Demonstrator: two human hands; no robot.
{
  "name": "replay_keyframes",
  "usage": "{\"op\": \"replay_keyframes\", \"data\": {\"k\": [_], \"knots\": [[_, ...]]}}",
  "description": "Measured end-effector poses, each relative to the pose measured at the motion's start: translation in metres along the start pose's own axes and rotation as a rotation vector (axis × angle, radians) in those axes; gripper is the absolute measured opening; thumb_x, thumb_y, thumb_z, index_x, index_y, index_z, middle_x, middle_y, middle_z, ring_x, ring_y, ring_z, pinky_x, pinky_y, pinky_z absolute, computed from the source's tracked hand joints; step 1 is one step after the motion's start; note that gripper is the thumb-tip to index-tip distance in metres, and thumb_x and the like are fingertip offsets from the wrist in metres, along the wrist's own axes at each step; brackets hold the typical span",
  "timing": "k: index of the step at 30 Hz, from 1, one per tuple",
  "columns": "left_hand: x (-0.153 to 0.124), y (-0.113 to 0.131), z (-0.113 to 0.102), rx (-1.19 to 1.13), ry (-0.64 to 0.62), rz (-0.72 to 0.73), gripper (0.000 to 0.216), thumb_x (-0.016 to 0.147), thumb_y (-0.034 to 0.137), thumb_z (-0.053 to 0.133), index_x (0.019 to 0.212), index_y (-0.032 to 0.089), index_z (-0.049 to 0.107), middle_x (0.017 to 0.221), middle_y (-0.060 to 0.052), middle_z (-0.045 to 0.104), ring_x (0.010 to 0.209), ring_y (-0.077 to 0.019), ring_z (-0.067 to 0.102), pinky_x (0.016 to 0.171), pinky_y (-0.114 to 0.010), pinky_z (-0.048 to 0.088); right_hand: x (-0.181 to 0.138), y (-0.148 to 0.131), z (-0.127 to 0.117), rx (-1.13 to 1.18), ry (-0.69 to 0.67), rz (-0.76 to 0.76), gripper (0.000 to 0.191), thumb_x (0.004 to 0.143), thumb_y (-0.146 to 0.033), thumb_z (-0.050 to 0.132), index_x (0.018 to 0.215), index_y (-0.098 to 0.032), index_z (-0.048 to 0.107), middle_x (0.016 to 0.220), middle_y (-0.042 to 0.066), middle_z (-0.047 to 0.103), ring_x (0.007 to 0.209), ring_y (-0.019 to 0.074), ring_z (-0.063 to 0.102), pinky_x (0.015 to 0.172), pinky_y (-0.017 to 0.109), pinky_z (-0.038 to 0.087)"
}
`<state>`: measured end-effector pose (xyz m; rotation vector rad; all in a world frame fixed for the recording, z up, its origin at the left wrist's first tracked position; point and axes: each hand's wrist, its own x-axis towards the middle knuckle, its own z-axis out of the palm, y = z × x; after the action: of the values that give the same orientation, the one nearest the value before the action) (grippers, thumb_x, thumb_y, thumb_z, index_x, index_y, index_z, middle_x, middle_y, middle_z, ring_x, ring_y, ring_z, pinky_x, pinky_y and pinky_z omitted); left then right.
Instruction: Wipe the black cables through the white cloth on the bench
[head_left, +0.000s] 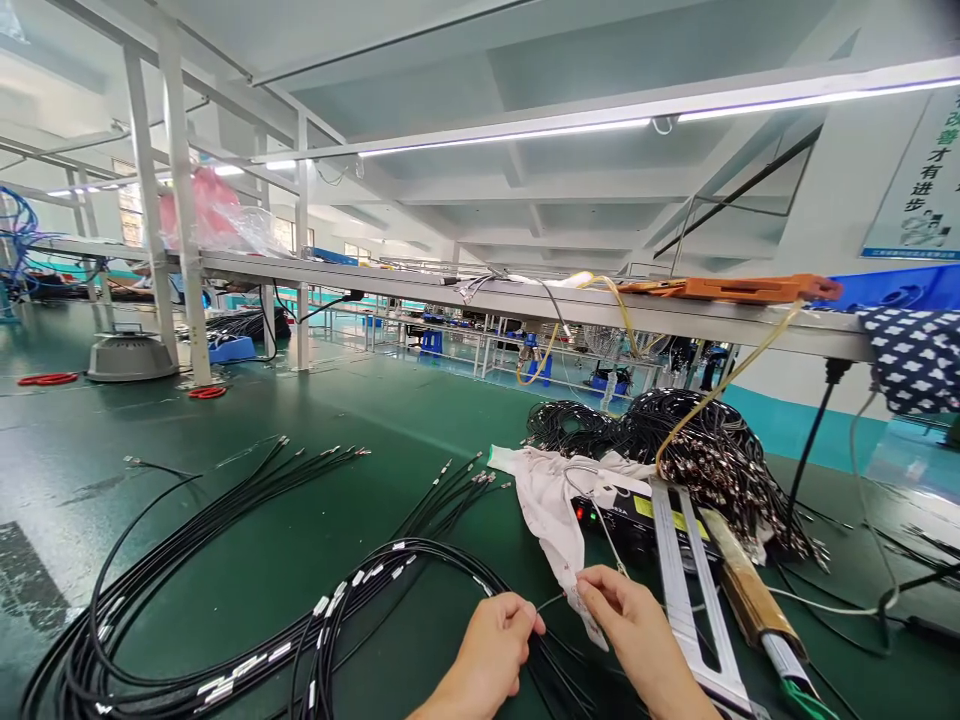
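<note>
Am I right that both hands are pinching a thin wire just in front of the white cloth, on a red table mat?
Not quite: the head view shows the mat is green, not red. The left hand and right hand do pinch a thin wire by the white cloth.

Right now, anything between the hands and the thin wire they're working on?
No. The left hand and right hand both already pinch the thin wire between them. The white cloth hangs beside the right fingers, not blocking.

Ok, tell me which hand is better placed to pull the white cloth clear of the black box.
Right, probably. The right hand already pinches the hanging end of the white cloth draped over the black box. The left hand sits farther left, pinching the thin wire.
</note>
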<state>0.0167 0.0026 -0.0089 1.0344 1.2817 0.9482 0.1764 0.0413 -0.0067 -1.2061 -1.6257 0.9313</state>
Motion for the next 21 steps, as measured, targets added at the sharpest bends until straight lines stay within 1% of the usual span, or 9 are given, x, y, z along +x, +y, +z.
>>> {"op": "replay_keyframes", "data": {"k": [3,7,10,14,18,21], "knots": [[0.0,-0.001,0.001,0.003,0.001,0.014,0.033,0.098,0.008,0.028,0.073,0.017,0.048,0.034,0.015,0.02,0.036,-0.0059,0.006,0.039,-0.023,0.007,0.001,0.001,0.0,-0.015,0.019,0.032,0.038,0.065,-0.058,0.06,0.065,-0.02,0.064,0.065,0.004,0.061,0.063,0.0205,0.051,0.061,0.032,0.036],[-0.001,0.0,0.002,0.021,0.015,0.04,0.033,0.095,0.004,0.03,0.071,0.016,0.049,0.035,0.015,0.019,0.038,-0.0059,0.008,0.042,-0.024,0.006,0.003,0.003,-0.002,0.012,0.038,0.072,0.027,0.062,-0.047,0.063,0.065,-0.02,0.066,0.064,0.003,0.061,0.063,0.02,0.051,0.06,0.031,0.037],[-0.002,0.001,0.002,0.03,0.017,0.055,0.033,0.094,0.002,0.03,0.07,0.015,0.05,0.036,0.015,0.018,0.039,-0.0058,0.008,0.043,-0.024,0.006,0.004,0.002,-0.003,0.07,0.016,0.092,0.021,0.058,-0.039,0.06,0.066,-0.02,0.065,0.065,0.002,0.061,0.062,0.0182,0.05,0.059,0.03,0.036],[-0.003,0.001,0.0,0.03,-0.003,0.059,0.033,0.094,0.004,0.031,0.07,0.015,0.05,0.036,0.014,0.019,0.039,-0.0062,0.008,0.043,-0.025,0.005,0.004,-0.003,-0.005,0.18,-0.096,0.145,0.017,0.053,-0.033,0.059,0.063,-0.019,0.062,0.06,0.0,0.056,0.056,0.0139,0.044,0.055,0.027,0.034],[-0.002,0.0,-0.001,0.025,-0.039,0.039,0.031,0.095,0.008,0.032,0.072,0.015,0.051,0.037,0.014,0.023,0.038,-0.006,0.009,0.042,-0.024,0.006,0.004,-0.005,-0.01,0.283,-0.219,0.239,0.021,0.054,-0.031,0.067,0.069,-0.018,0.064,0.067,-0.001,0.057,0.06,0.0121,0.048,0.059,0.025,0.037],[-0.001,-0.001,-0.001,0.013,-0.06,0.012,0.032,0.096,0.01,0.03,0.073,0.016,0.051,0.037,0.013,0.024,0.036,-0.0056,0.009,0.041,-0.024,0.006,0.009,-0.001,-0.015,0.338,-0.307,0.287,0.023,0.054,-0.03,0.073,0.071,-0.017,0.065,0.068,-0.001,0.057,0.059,0.0102,0.047,0.059,0.023,0.036]]}}
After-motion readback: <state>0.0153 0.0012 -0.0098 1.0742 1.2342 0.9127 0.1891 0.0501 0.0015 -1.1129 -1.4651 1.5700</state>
